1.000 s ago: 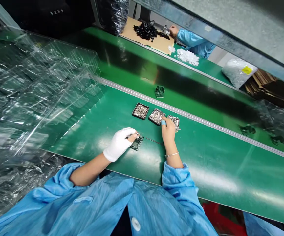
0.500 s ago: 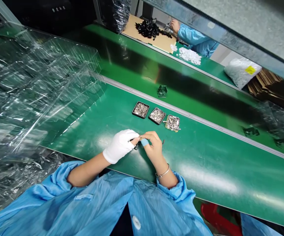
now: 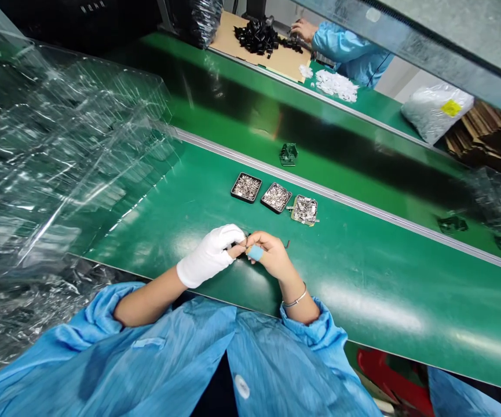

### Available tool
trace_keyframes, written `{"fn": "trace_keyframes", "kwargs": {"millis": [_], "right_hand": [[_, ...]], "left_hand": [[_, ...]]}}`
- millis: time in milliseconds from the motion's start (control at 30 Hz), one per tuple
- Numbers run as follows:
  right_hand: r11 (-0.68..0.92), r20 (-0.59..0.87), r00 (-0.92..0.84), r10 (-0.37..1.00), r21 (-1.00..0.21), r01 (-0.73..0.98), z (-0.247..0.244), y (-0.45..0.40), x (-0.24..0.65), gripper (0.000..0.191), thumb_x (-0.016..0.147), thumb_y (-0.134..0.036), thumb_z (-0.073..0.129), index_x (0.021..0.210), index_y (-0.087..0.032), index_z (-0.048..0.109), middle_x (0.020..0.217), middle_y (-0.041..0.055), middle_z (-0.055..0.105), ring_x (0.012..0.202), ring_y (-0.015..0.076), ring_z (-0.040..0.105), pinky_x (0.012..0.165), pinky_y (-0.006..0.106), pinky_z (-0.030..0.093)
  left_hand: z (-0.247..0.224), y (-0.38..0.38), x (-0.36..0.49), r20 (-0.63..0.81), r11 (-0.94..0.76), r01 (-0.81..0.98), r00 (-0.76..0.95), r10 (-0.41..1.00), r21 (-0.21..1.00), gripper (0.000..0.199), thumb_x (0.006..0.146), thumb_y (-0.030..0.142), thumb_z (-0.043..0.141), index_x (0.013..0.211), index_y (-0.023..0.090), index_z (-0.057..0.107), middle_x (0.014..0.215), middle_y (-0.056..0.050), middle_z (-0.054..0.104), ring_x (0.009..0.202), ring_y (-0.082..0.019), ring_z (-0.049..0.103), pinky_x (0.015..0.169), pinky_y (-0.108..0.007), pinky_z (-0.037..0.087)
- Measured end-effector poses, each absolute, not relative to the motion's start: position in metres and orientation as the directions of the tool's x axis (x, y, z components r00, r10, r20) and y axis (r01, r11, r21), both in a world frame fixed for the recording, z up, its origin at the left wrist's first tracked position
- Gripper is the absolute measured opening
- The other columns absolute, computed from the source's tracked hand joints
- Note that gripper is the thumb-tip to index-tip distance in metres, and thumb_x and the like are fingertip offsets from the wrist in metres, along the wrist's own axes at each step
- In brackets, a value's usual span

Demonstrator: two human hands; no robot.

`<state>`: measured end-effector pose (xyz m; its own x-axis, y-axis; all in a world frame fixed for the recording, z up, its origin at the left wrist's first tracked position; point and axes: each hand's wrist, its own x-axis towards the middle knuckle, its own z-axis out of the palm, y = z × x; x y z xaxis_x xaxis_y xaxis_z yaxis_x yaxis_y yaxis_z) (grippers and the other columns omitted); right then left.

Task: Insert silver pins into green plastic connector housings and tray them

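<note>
My left hand (image 3: 211,253), in a white glove with bare fingertips, is closed in a pinch just above the green tabletop (image 3: 207,202). Against its fingertips, my right hand (image 3: 269,252) pinches too, with a blue wrap round the thumb. Whatever small dark piece lies between the fingers is mostly hidden and too small to name. Beyond the hands stand two black trays of small metal parts, the left tray (image 3: 231,193) and the middle tray (image 3: 262,204). Beside them, a third, pale tray (image 3: 294,219) holds flat silvery pieces. A thin reddish bit (image 3: 288,244) lies right of my right hand.
Stacked clear plastic trays (image 3: 80,150) fill the left side. A metal rail (image 3: 354,204) runs behind the small trays, with a dark part (image 3: 289,154) past it. Across the bench, a co-worker's hand (image 3: 304,30) is near black pieces (image 3: 256,37). A white bag (image 3: 436,113) sits at right.
My fingers have drawn closer together, and the dark piece that showed below them is now mostly covered. My right hand has turned slightly. The view has shifted a little.
</note>
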<state>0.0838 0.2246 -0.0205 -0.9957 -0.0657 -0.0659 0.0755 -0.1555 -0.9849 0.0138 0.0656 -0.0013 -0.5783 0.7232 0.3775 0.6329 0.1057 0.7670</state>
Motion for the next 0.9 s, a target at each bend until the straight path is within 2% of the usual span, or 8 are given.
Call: {"fn": "trace_keyframes", "kwargs": {"millis": [67,167,233,333,400,500,633,900], "right_hand": [[-0.163,-0.071,-0.995,-0.065,-0.983,0.081,-0.021,0.227,0.084,0.030,0.073,-0.047,0.070,0.077,-0.020,0.058,0.069,-0.0011,0.059,0.055,0.0094,0.050,0.050,0.022,0.044],[-0.115,-0.043,-0.998,0.036,-0.993,0.038,-0.021,0.233,0.083,0.028,0.074,-0.044,0.068,0.074,-0.019,0.057,0.068,-0.0010,0.058,0.055,0.0091,0.049,0.051,0.022,0.043],[-0.028,-0.011,-0.992,0.125,-1.000,0.008,-0.021,0.238,0.083,0.022,0.076,-0.040,0.065,0.075,-0.019,0.056,0.068,-0.0010,0.058,0.056,0.0096,0.050,0.052,0.022,0.043],[0.199,0.056,-0.983,0.175,-0.980,-0.020,-0.021,0.242,0.083,0.013,0.080,-0.031,0.059,0.076,-0.019,0.058,0.071,0.0000,0.059,0.061,0.0112,0.052,0.056,0.023,0.044],[0.353,0.110,-0.984,0.143,-0.934,-0.053,-0.021,0.242,0.083,0.008,0.081,-0.025,0.055,0.077,-0.019,0.059,0.076,0.0011,0.059,0.067,0.0123,0.054,0.059,0.024,0.045],[0.499,0.160,-0.985,0.063,-0.860,-0.108,-0.019,0.240,0.084,0.009,0.081,-0.017,0.050,0.080,-0.020,0.059,0.080,0.0019,0.058,0.071,0.0132,0.054,0.063,0.024,0.045],[0.569,0.202,-0.979,0.003,-0.805,-0.165,-0.019,0.237,0.084,0.013,0.081,-0.013,0.050,0.083,-0.021,0.060,0.088,0.0039,0.058,0.079,0.0152,0.055,0.068,0.026,0.046],[0.670,0.192,-0.979,-0.063,-0.719,-0.184,-0.023,0.238,0.084,0.015,0.084,-0.012,0.048,0.088,-0.021,0.058,0.093,0.0048,0.059,0.086,0.0167,0.056,0.076,0.028,0.045]], "left_hand": [[-0.005,0.065,0.014,0.423,0.104,0.663,-0.582,0.695,0.741,0.024,0.093,0.033,0.048,0.077,0.018,0.057,0.079,-0.003,0.060,0.076,-0.015,0.057,0.072,-0.028,0.047],[-0.013,0.058,0.009,0.455,0.130,0.666,-0.626,0.633,0.735,0.026,0.089,0.042,0.055,0.095,0.017,0.059,0.097,-0.007,0.063,0.093,-0.019,0.059,0.087,-0.034,0.049],[-0.021,0.051,0.003,0.393,0.159,0.619,-0.654,0.646,0.769,0.049,0.083,0.052,0.060,0.116,0.016,0.053,0.118,-0.013,0.058,0.113,-0.025,0.055,0.100,-0.040,0.045],[-0.039,0.044,-0.004,0.187,0.234,0.525,-0.627,0.756,0.818,0.076,0.077,0.055,0.065,0.135,0.014,0.038,0.140,-0.018,0.044,0.133,-0.031,0.041,0.112,-0.046,0.034],[-0.049,0.044,-0.005,0.087,0.284,0.477,-0.618,0.782,0.832,0.072,0.078,0.049,0.064,0.135,0.014,0.038,0.140,-0.017,0.045,0.132,-0.030,0.042,0.112,-0.047,0.035],[-0.057,0.050,-0.001,0.120,0.310,0.481,-0.673,0.730,0.820,0.053,0.082,0.041,0.057,0.126,0.014,0.045,0.126,-0.014,0.054,0.120,-0.027,0.052,0.105,-0.044,0.042],[-0.047,0.057,0.005,0.261,0.293,0.611,-0.655,0.709,0.736,0.042,0.082,0.030,0.056,0.121,0.015,0.050,0.117,-0.013,0.055,0.112,-0.025,0.054,0.099,-0.042,0.046],[-0.032,0.058,0.011,0.316,0.331,0.744,-0.580,0.751,0.580,0.044,0.078,0.023,0.057,0.120,0.014,0.053,0.116,-0.015,0.058,0.112,-0.029,0.055,0.098,-0.045,0.047]]}}
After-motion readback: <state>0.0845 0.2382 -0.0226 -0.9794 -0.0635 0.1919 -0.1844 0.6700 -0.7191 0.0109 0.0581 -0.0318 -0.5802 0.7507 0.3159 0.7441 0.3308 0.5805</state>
